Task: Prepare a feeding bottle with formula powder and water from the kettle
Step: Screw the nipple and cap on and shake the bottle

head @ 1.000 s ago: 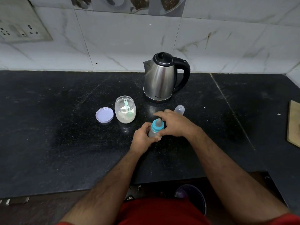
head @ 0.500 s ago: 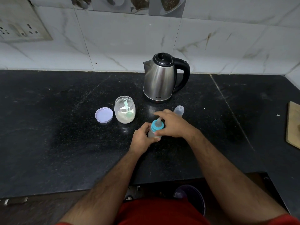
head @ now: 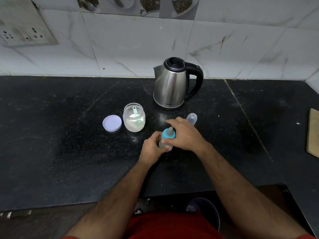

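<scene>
A home kitchen: black granite countertop (head: 51, 144), marble-patterned wall tiles (head: 138, 45), electric kettle (head: 172, 85), wall socket panel (head: 22, 31).

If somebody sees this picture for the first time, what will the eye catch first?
First the two hands at the centre: the left hand grips the feeding bottle while the right hand holds its blue collar. Behind them stands the shiny steel kettle near the wall. Left of the bottle sits the open powder jar, its lilac lid beside it.

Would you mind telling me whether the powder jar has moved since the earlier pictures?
No. The powder jar sits between its lid and the kettle as before.
</scene>
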Available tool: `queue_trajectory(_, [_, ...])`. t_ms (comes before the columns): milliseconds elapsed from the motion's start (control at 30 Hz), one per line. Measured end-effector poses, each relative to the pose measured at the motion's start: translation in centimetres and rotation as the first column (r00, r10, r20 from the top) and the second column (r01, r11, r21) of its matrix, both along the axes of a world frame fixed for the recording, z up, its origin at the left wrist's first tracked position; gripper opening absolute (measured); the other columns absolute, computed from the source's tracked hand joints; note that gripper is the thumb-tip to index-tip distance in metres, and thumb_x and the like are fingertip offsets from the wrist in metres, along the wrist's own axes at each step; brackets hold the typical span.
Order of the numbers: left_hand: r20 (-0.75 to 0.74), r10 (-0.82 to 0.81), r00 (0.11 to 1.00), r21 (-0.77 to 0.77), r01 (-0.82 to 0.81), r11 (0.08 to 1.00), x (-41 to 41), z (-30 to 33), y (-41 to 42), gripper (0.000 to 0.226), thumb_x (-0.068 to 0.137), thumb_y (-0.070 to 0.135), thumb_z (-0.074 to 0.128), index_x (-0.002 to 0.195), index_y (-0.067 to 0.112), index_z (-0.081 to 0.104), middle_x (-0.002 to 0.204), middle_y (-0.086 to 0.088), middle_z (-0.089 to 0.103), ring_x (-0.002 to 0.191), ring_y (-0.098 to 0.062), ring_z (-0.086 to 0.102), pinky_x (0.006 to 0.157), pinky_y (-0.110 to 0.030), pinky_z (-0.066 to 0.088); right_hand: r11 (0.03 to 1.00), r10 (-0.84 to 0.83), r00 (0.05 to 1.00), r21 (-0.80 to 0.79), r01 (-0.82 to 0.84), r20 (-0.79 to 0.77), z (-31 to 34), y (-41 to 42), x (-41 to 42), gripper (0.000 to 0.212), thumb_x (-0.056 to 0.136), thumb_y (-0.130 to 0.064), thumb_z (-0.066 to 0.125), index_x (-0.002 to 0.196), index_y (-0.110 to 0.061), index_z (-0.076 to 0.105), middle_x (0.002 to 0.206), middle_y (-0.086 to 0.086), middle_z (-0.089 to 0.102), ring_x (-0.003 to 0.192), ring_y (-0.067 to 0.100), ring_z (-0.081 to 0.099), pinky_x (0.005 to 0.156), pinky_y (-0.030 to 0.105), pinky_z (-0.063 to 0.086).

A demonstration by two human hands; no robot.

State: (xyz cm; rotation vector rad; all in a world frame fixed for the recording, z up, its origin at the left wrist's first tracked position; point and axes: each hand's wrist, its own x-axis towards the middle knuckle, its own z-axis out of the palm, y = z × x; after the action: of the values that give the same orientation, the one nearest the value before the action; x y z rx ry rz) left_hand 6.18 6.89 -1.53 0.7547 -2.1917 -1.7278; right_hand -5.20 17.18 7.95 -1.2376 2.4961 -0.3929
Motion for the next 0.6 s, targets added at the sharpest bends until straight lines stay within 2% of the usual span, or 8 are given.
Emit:
queue_trajectory(33, [-0.002,-0.003,1.000,0.007,0.003,1.000,0.0,0.0,0.0,0.050,0.067,0.018,0.089,0.110,0.021,0.063,0.101,0.009,0.074,0.095,-0.004,0.069,0.087,-0.028,0.056,0.999,0.044,0.996,0.000,-0.045,0.083,0.3,0.1,-0.4,0.067,0.076,-0.047,0.073,0.136,-0.027,0.051,0.122,-0.002,0.053,0.115,0.016,0.052,0.094,0.039,0.049])
queue_trajectory(100, [0.000,-0.004,1.000,0.014,0.004,1.000,0.0,0.0,0.0,0.051,0.067,0.018,0.090,0.110,0.021,0.063,0.103,0.009,0.073,0.097,-0.004,0.069,0.089,-0.028,0.056,0.997,0.076,0.989,-0.016,-0.075,0.126,0.5,0.2,-0.8,0.051,0.076,-0.034,0.073,0.124,-0.029,0.059,0.113,-0.005,0.055,0.104,0.013,0.056,0.091,0.041,0.051])
queue_trajectory(167, [-0.001,0.001,1.000,0.022,-0.001,1.000,0.0,0.0,0.0,0.050,0.067,0.015,0.089,0.109,0.020,0.063,0.102,0.008,0.073,0.096,-0.005,0.069,0.088,-0.029,0.056,0.999,0.017,0.998,-0.030,-0.015,0.065,0.4,0.3,-0.5,0.036,0.074,-0.039,0.073,0.106,-0.026,0.064,0.101,-0.008,0.057,0.090,0.010,0.057,0.080,0.037,0.053])
queue_trajectory(267, [0.004,0.002,1.000,0.025,-0.002,1.000,0.0,-0.1,-0.1,0.048,0.067,0.016,0.089,0.108,0.021,0.063,0.100,0.008,0.074,0.094,-0.007,0.070,0.086,-0.030,0.057,0.994,-0.105,0.990,0.021,0.107,-0.098,0.4,-0.1,0.7,0.043,0.074,-0.059,0.066,0.092,-0.021,0.058,0.089,-0.008,0.060,0.081,0.012,0.058,0.068,0.033,0.050])
queue_trajectory(400, [0.008,-0.010,1.000,0.014,0.010,1.000,0.0,0.0,-0.1,0.050,0.068,0.019,0.089,0.110,0.022,0.063,0.102,0.009,0.073,0.094,-0.004,0.069,0.085,-0.025,0.056,0.988,-0.106,0.971,0.090,0.128,-0.215,0.2,-0.3,1.2,0.056,0.077,-0.067,0.060,0.106,-0.019,0.056,0.099,-0.003,0.061,0.091,0.017,0.061,0.072,0.036,0.050])
queue_trajectory(467, [0.004,-0.010,1.000,0.016,0.010,1.000,0.0,0.1,-0.1,0.049,0.068,0.019,0.089,0.109,0.022,0.063,0.101,0.010,0.073,0.094,-0.002,0.068,0.084,-0.022,0.055,0.995,-0.060,0.992,0.067,0.068,-0.114,0.3,-0.1,0.6,0.060,0.074,-0.062,0.066,0.120,-0.023,0.055,0.111,-0.003,0.058,0.100,0.017,0.060,0.080,0.038,0.052])
queue_trajectory(533, [0.005,-0.012,1.000,0.016,0.012,1.000,0.0,0.2,-0.1,0.051,0.068,0.020,0.090,0.111,0.022,0.063,0.103,0.010,0.073,0.095,-0.001,0.068,0.085,-0.020,0.054,0.998,0.036,0.996,0.054,-0.040,0.076,0.6,0.1,-0.3,0.064,0.076,-0.045,0.072,0.134,-0.031,0.051,0.121,-0.004,0.054,0.110,0.014,0.057,0.090,0.038,0.051])
queue_trajectory(600, [0.003,-0.009,1.000,0.019,0.008,1.000,0.0,0.1,-0.1,0.050,0.067,0.016,0.089,0.110,0.021,0.063,0.102,0.010,0.073,0.095,-0.001,0.068,0.085,-0.020,0.054,0.995,0.093,0.982,0.024,-0.098,0.164,0.6,0.2,-1.0,0.055,0.077,-0.034,0.075,0.129,-0.033,0.057,0.115,-0.007,0.053,0.103,0.009,0.057,0.090,0.036,0.051])
